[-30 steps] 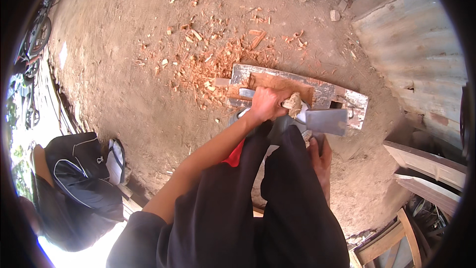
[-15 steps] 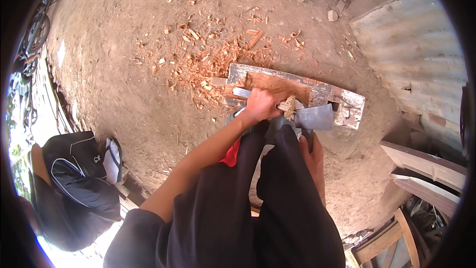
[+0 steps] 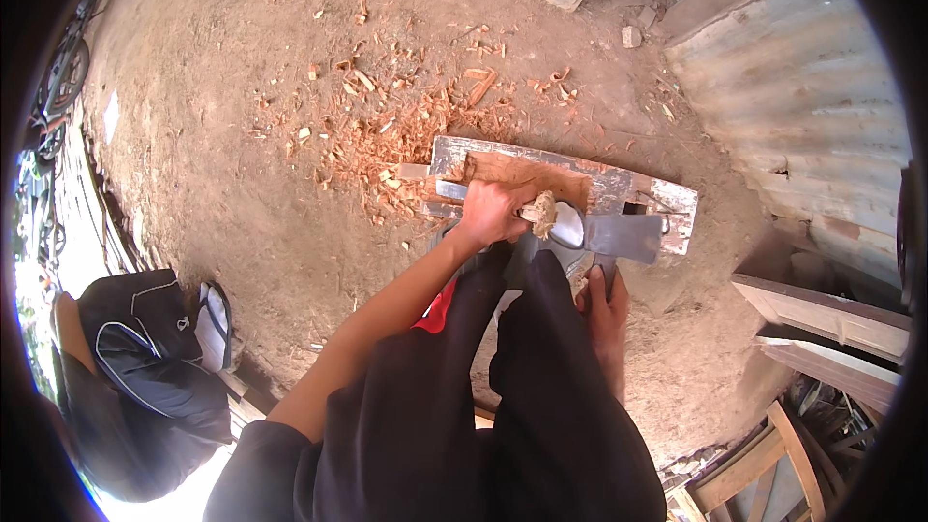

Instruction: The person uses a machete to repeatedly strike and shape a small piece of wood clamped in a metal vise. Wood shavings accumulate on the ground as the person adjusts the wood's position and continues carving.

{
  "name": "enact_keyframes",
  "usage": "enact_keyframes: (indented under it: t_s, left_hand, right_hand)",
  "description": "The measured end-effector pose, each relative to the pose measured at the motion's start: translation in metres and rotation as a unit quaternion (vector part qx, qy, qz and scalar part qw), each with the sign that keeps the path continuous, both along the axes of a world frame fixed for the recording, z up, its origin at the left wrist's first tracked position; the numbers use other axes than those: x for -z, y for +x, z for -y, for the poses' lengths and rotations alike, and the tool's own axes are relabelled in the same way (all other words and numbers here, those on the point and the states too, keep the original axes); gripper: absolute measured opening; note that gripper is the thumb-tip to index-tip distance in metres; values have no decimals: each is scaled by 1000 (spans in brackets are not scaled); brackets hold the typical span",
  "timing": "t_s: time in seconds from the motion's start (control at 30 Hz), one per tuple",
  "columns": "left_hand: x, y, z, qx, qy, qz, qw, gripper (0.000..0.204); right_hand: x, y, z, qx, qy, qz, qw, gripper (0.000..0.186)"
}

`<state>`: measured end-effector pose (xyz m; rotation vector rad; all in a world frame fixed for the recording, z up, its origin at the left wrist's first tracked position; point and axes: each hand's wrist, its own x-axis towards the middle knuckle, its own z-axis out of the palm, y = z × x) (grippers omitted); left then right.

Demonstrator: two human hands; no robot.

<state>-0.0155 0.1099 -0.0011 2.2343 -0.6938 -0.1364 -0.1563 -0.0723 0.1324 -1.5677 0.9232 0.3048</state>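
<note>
My left hand is closed around a chisel, its flat metal blade pointing left over a wooden plank. The frayed handle end sticks out on the right side of my fist. The plank has peeling white paint, a bare brown recess and a dark rectangular hole toward its right end. My right hand grips the short handle of a hatchet-like tool. Its wide grey metal head sits right of the chisel handle, apart from it. My knees partly hide what lies under the plank.
Orange-brown wood shavings are strewn over the dirt floor beyond the plank. Corrugated metal sheets stand at the right. Wooden boards and a wooden frame lie at lower right. Another person in dark clothes is at the left.
The hatchet-like tool has moved right, widening the gap to the chisel's handle end. My left hand keeps its hold on the chisel. The whole view has shifted slightly.
</note>
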Motion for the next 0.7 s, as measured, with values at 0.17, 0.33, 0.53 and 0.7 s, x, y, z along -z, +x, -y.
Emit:
enact_keyframes:
  t_s: [0.17, 0.33, 0.53, 0.7]
  left_hand:
    - [-9, 0, -1, -21, -29, 24, 999, 32]
    - [-9, 0, -9, 1, -36, -2, 999, 24]
    - [-9, -2, -9, 23, -1, -31, 999, 29]
    - [-11, -4, -11, 38, -35, -44, 998, 36]
  right_hand:
    - [41, -1, -3, -160, -187, 174, 953, 32]
    - [2, 9, 2, -110, -7, 24, 994, 27]
    - [-27, 2, 9, -43, 50, -28, 997, 31]
    - [-48, -1, 21, -16, 60, -19, 998, 41]
